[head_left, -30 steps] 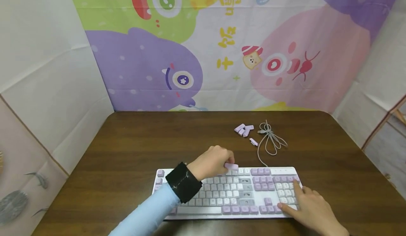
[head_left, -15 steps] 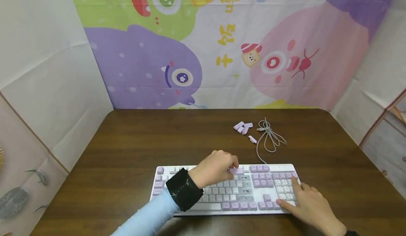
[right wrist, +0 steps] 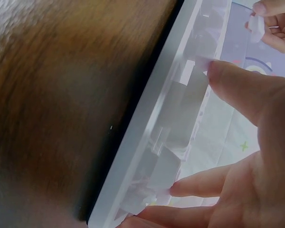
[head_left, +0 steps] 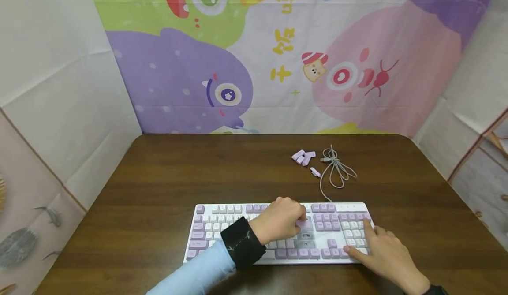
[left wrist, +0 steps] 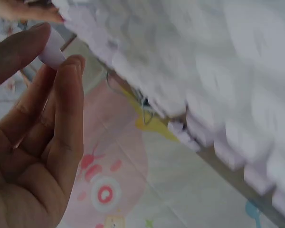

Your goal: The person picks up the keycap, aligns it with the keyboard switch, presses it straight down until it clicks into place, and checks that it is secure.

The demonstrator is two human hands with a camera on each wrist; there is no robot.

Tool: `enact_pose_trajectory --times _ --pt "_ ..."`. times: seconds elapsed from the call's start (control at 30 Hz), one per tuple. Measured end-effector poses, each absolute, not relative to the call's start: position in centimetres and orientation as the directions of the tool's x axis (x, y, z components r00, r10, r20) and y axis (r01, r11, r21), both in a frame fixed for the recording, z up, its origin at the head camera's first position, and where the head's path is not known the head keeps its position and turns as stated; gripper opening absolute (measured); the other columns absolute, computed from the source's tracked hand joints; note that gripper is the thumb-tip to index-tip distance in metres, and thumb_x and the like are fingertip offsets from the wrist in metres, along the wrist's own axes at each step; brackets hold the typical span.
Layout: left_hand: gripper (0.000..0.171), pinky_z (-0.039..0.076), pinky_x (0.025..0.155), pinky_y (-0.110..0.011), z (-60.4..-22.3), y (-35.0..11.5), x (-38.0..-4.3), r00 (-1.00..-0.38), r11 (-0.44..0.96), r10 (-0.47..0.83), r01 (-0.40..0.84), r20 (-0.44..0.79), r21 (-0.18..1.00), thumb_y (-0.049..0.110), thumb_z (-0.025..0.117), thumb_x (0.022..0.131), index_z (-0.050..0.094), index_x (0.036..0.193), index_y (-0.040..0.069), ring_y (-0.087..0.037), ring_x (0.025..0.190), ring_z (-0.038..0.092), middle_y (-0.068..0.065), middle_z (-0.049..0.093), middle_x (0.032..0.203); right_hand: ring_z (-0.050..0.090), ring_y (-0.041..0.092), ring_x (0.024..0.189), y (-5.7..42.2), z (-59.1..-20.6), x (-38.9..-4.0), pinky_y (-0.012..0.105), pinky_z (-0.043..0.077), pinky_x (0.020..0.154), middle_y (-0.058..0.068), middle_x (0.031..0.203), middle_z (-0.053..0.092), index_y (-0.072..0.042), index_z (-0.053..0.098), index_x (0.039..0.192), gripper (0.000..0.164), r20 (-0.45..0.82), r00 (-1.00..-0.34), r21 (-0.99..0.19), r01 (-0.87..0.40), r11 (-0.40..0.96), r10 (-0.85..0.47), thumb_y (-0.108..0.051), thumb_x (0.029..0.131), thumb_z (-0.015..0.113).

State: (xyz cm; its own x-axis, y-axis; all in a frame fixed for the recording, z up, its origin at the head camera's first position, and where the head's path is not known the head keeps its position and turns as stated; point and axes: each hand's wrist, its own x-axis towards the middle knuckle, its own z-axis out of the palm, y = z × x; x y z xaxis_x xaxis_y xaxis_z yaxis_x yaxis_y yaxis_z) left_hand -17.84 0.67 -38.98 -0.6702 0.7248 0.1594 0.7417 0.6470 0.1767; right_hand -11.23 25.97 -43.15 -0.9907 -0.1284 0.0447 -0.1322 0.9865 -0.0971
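My left hand (head_left: 279, 219) is over the white and lilac keyboard (head_left: 348, 207), just above the grey slots (head_left: 305, 244) beside the main key block. Between thumb and index finger it pinches a long lilac keycap (left wrist: 52, 53). The left wrist view has this keycap raised off the keys; in the head view the hand mostly covers it. At the keyboard's right end, my right hand (head_left: 388, 252) rests with fingers spread. Its thumb (right wrist: 226, 83) touches keys on one side of the number pad, its other fingers keys farther along.
Several loose lilac keycaps (head_left: 303, 158) lie in a small pile behind the keyboard, with a single keycap (head_left: 315, 172) nearer. A bundled grey cable (head_left: 338, 168) runs from the keyboard's back edge. A patterned cloth (head_left: 285, 105) hangs behind the brown table (head_left: 198, 167).
My left hand has moved right and toward the front with the lilac keycap, from the top key row to the slots. The right hand stays on the number pad.
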Motion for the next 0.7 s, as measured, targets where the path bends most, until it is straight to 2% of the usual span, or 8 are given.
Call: enact_pose_trajectory --times 0.13,0.3,0.47,0.6,0.7 --pt "0.011 0.045 0.053 -0.022 -39.6 1.7 -17.3 -0.703 0.684 0.694 0.711 0.156 0.162 0.019 0.075 0.069 0.071 0.079 0.020 -0.008 0.065 0.063 0.009 0.070 0.076 0.059 0.047 0.085 25.9 -43.1 -11.2 0.053 0.048 0.066 0.036 0.103 0.059 0.015 0.047 0.123 0.093 0.048 -0.991 -0.102 -0.133 0.986 -0.129 -0.061 0.072 0.065" --pt "0.015 0.040 0.047 -0.026 -40.1 2.3 -16.7 -0.723 0.720 0.671 0.688 0.162 0.089 0.024 0.076 0.066 0.069 0.080 0.023 -0.013 0.065 0.064 0.009 0.069 0.075 0.059 0.046 0.085 25.9 -43.0 -11.1 0.053 0.048 0.064 0.035 0.103 0.059 0.014 0.047 0.123 0.093 0.046 -0.991 -0.103 -0.133 0.986 -0.129 -0.060 0.072 0.066" --pt "0.012 0.035 0.042 -0.025 -40.5 2.6 -16.5 -0.695 0.710 0.689 0.704 0.206 -0.003 0.025 0.076 0.065 0.065 0.070 0.022 -0.009 0.057 0.058 0.009 0.064 0.064 0.059 0.046 0.084 26.0 -43.0 -11.1 0.053 0.048 0.064 0.035 0.102 0.060 0.015 0.047 0.123 0.093 0.044 -0.990 -0.102 -0.136 0.985 -0.132 -0.060 0.072 0.066" --pt "0.023 0.032 0.040 -0.027 -40.7 2.9 -16.5 -0.700 0.715 0.691 0.698 0.182 -0.033 0.025 0.076 0.065 0.055 0.058 0.021 -0.009 0.051 0.051 0.009 0.057 0.056 0.059 0.047 0.084 25.9 -43.0 -11.2 0.053 0.048 0.064 0.035 0.102 0.059 0.015 0.047 0.123 0.093 0.048 -0.990 -0.099 -0.137 0.986 -0.133 -0.060 0.071 0.066" --pt "0.026 0.030 0.039 -0.027 -40.7 3.1 -16.5 -0.709 0.724 0.685 0.688 0.167 -0.046 0.023 0.075 0.064 0.050 0.056 0.021 -0.009 0.049 0.049 0.009 0.054 0.053 0.059 0.047 0.085 25.9 -43.0 -11.2 0.053 0.048 0.064 0.036 0.103 0.059 0.015 0.047 0.123 0.094 0.048 -0.990 -0.097 -0.135 0.986 -0.131 -0.061 0.071 0.065"
